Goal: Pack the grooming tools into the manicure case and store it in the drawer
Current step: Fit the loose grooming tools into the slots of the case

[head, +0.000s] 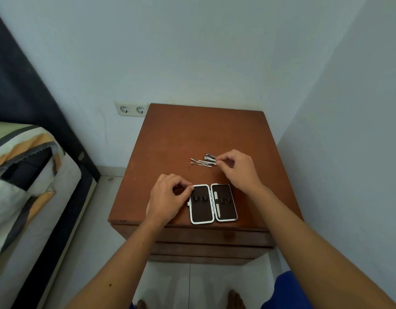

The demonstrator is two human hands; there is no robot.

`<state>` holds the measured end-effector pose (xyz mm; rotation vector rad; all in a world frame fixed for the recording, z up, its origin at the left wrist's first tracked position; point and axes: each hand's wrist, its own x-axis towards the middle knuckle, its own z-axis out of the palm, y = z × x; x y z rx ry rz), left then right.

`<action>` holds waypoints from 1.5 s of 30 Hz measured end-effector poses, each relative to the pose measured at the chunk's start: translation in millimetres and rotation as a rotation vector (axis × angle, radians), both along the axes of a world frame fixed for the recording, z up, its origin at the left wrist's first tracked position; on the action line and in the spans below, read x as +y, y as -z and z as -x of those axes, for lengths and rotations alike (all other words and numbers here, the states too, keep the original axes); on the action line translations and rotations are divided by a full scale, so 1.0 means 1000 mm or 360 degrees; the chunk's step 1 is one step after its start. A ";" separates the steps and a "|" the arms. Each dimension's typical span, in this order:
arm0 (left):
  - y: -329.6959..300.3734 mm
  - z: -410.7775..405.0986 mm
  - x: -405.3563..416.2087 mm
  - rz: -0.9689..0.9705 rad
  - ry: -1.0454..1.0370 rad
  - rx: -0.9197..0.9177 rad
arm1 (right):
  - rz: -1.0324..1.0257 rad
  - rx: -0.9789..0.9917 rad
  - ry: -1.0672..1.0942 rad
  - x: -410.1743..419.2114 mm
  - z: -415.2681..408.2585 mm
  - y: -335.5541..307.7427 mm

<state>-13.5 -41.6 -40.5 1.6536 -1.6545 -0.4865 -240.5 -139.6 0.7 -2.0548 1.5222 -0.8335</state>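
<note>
**Head view: two hands at a small case on a brown stand**

The head camera looks down on a brown wooden nightstand [192,134] that stands in a corner of the room. A manicure case [213,203] lies open and flat near the front edge of the top. It has two dark halves with shiny white rims. The right half holds one pale tool [217,205] tucked under a strap. The left half shows only its dark straps.

The left hand [168,198] is at the top left corner of the case. Its fingers are curled, and the fingertips touch or pinch the rim there. I cannot tell if it grips hard.

A little pile of silver grooming tools [203,161] lies farther back on the top, well apart from the case. The right hand [236,168] reaches to the right end of the pile. Its thumb and first finger are pinched close together on the end of one of the tools. The tools are small and lie across each other, so I cannot tell which one it holds.

Drawers [206,237] show at the front of the stand, and they look closed. A bed with a striped cover [23,175] is on the left. A white double socket [131,109] sits on the wall beside the stand. Bare toes [235,299] show on the floor tiles below.
</note>
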 end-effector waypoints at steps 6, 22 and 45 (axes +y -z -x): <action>0.000 0.000 0.000 0.0016 0.0005 -0.0004 | -0.0047 0.0156 0.0073 -0.025 -0.009 0.013; 0.001 0.000 0.000 0.0045 0.0000 0.0010 | -0.0032 0.0279 -0.0167 -0.043 -0.026 -0.004; -0.001 -0.021 0.007 -0.0041 0.0474 -0.0251 | 0.0125 0.0669 -0.0484 -0.036 -0.030 -0.010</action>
